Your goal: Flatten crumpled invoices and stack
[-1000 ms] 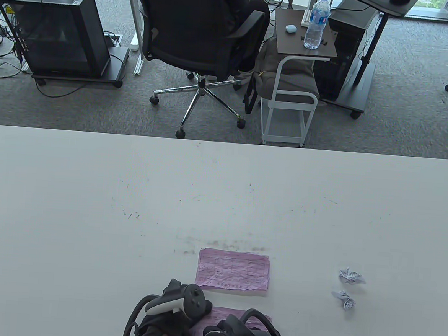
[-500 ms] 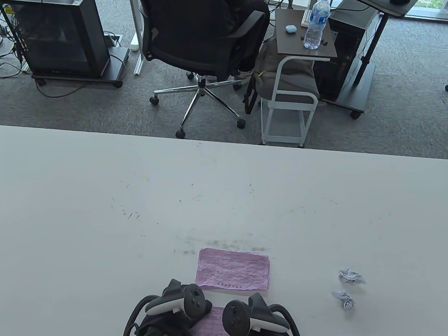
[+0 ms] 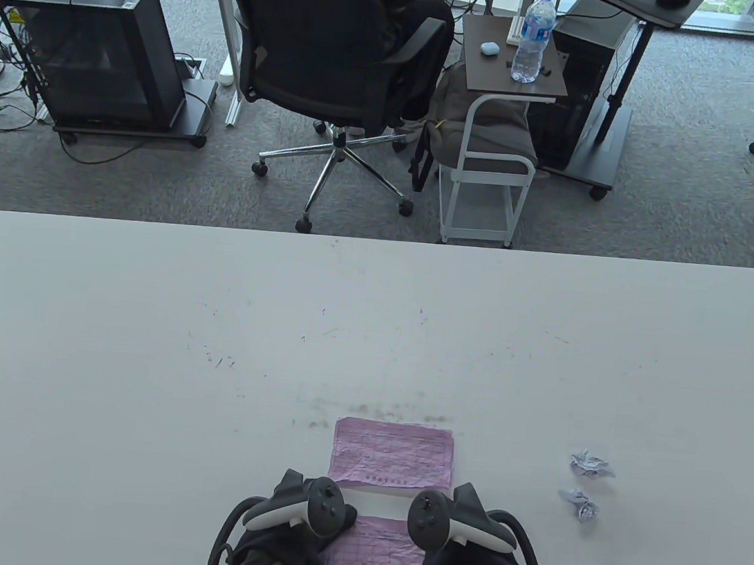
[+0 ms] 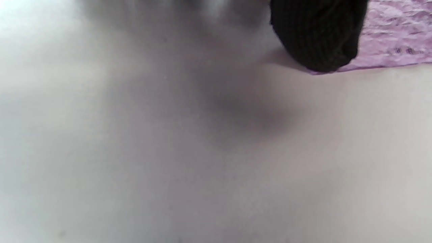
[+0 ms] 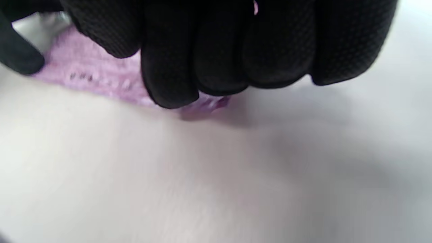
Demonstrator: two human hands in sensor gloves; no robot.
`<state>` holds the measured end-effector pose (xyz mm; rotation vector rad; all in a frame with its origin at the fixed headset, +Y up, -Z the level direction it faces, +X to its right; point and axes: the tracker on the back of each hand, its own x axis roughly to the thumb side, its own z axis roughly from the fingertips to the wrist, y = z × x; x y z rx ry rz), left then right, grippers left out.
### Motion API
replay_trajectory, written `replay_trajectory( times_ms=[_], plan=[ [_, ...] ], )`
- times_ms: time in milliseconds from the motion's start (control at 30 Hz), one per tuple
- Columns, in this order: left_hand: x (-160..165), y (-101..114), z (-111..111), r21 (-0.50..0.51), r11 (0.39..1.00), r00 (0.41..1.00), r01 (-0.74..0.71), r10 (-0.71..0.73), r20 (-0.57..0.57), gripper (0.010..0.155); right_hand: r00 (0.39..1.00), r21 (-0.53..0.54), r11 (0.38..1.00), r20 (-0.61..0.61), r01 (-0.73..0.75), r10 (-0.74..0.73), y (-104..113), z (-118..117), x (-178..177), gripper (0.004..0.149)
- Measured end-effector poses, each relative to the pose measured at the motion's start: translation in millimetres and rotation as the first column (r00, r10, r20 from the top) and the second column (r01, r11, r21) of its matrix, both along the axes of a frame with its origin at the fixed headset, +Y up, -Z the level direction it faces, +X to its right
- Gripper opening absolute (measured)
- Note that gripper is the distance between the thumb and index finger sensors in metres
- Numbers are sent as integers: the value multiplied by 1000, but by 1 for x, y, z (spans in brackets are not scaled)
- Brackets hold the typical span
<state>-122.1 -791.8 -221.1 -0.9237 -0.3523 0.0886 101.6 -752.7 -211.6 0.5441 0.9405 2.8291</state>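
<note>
A flattened pink invoice [image 3: 391, 454] lies on the white table [image 3: 153, 344]. Nearer the front edge a second pink invoice [image 3: 368, 549] lies between my two hands. My left hand [image 3: 296, 515] presses a fingertip [image 4: 317, 37] on this sheet's left corner [image 4: 395, 40]. My right hand [image 3: 457, 527] lies with its fingers [image 5: 219, 57] side by side on the sheet's right edge [image 5: 91, 79]. The trackers hide both hands' fingers in the table view. Two crumpled pale invoices [image 3: 590, 465] [image 3: 579, 504] sit to the right, apart from both hands.
Beyond the table's far edge stand an office chair [image 3: 340, 67] with a person seated, a small side table [image 3: 515, 66] with a water bottle [image 3: 533, 38], and a black computer case [image 3: 90, 49].
My right hand has slid to the right across the near pink invoice, uncovering its middle. My left hand has stayed in place. The far invoice and the crumpled ones have not moved.
</note>
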Motion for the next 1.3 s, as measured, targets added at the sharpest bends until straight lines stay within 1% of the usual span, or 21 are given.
replay_trajectory(
  times_ms=[33, 67, 100, 133, 167, 200, 267, 367, 433, 500, 533, 567, 600, 633, 667, 733, 867, 933, 967, 1067, 1300],
  plan=[
    [0, 0, 0, 0, 1000, 1000, 0, 0, 1, 91, 997, 143, 988, 32, 64, -70, 9, 0, 4, 37],
    [0, 0, 0, 2, 1000, 1000, 0, 0, 1, 91, 991, 243, 964, 50, 111, -127, 14, 2, 6, 37],
    [0, 0, 0, 3, 1000, 1000, -1, 1, 2, 91, 979, 339, 924, 40, 175, -200, 19, 3, 8, 37],
    [0, 0, 0, 3, 1000, 1000, -5, 5, 2, 91, 968, 377, 899, 22, 223, -249, 22, 5, 7, 38],
    [0, 0, 0, 3, 1000, 1000, -8, 8, 1, 90, 961, 387, 886, 5, 254, -277, 22, 6, 4, 38],
    [0, 0, 0, 3, 1000, 1000, -9, 9, 1, 90, 958, 386, 882, -18, 270, -285, 22, 7, 1, 38],
    [0, -1, 0, 5, 1000, 1000, -11, 11, 4, 91, 958, 365, 886, -121, 287, -260, 16, 10, -15, 40],
    [0, -1, -1, 4, 1000, 1000, -16, 16, 5, 91, 955, 340, 911, -256, 233, -149, 8, 16, -39, 43],
    [0, -1, -1, 0, 1000, 1000, -16, 16, 8, 91, 944, 326, 921, -311, 213, -108, 2, 19, -50, 45],
    [0, -1, -1, -6, 1000, 1000, -16, 16, 9, 91, 938, 270, 948, -341, 168, -69, -7, 21, -59, 51],
    [0, -1, -1, -7, 1000, 1000, -17, 17, 9, 91, 945, 232, 965, -325, 121, -41, -12, 21, -61, 54],
    [0, -1, -1, -8, 1000, 1000, -18, 18, 9, 91, 962, 177, 983, -273, 44, 6, -17, 21, -62, 56],
    [0, -1, -1, -8, 1000, 1000, -18, 18, 8, 91, 968, 159, 987, -249, 13, 28, -17, 21, -62, 57],
    [0, -1, -1, -9, 1000, 1000, -18, 18, 6, 91, 968, 181, 983, -252, 41, 6, -15, 20, -62, 57],
    [0, -1, -1, -8, 1000, 1000, -16, 16, 7, 91, 975, 203, 978, -223, 43, 3, -15, 19, -61, 56],
    [0, -1, -1, -8, 1000, 1000, -18, 18, 7, 91, 986, 177, 984, -164, -4, 33, -13, 16, -56, 54],
    [0, -1, -1, -8, 1000, 1000, -16, 16, 7, 91, 996, 181, 982, -48, -59, 69, -8, 11, -47, 48],
    [0, -1, -1, -8, 1000, 1000, -18, 18, 5, 91, 994, 184, 977, 10, -108, 108, -7, 10, -43, 46],
    [0, -1, 0, -7, 1000, 1000, -18, 18, 5, 91, 987, 191, 968, 36, -163, 159, -6, 9, -40, 46],
    [0, -1, 0, -7, 1000, 1000, -17, 17, 2, 91, 964, 197, 944, 73, -267, 257, -6, 7, -36, 44],
    [0, -2, 0, -8, 1000, 1000, -17, 17, 0, 91, 939, 145, 934, 161, -326, 302, -6, 2, -23, 44]
  ],
)
